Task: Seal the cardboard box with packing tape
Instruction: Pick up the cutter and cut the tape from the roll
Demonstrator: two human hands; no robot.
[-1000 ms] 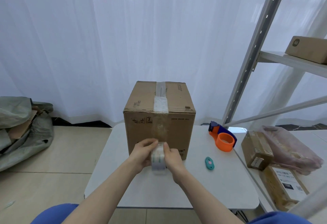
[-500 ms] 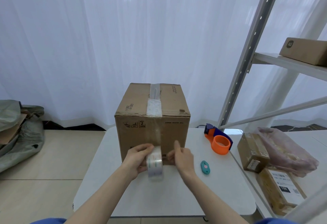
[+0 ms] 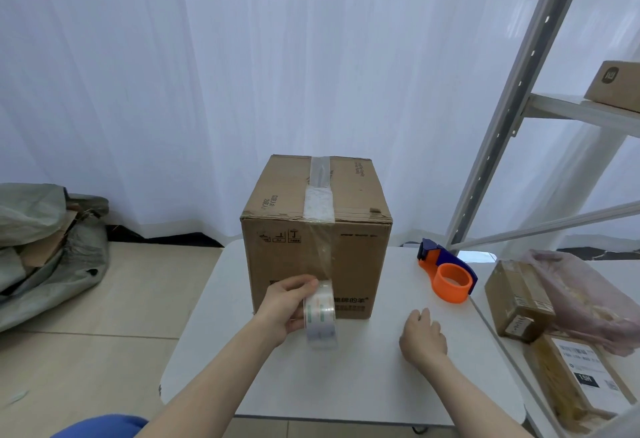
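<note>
A closed cardboard box (image 3: pixel 291 264) stands on the white table (image 3: pixel 363 385). Clear tape runs along its top seam and down the front face to a clear tape roll (image 3: pixel 320 316). My left hand (image 3: pixel 287 306) holds that roll against the lower front of the box. My right hand (image 3: pixel 422 333) rests palm down on the table to the right of the box, fingers curled. The small teal cutter seen earlier is out of sight, at about where that hand lies.
An orange and blue tape dispenser (image 3: pixel 448 273) sits on the table right of the box. Small parcels (image 3: pixel 519 299) and a pink bag (image 3: pixel 585 299) lie at the far right under a metal shelf frame (image 3: pixel 502 126). Grey sacks (image 3: pixel 45 247) lie on the floor at left.
My right hand has let go of the roll and moved right and down onto the table, covering the spot of the teal cutter. The left hand keeps the roll by the box front.
</note>
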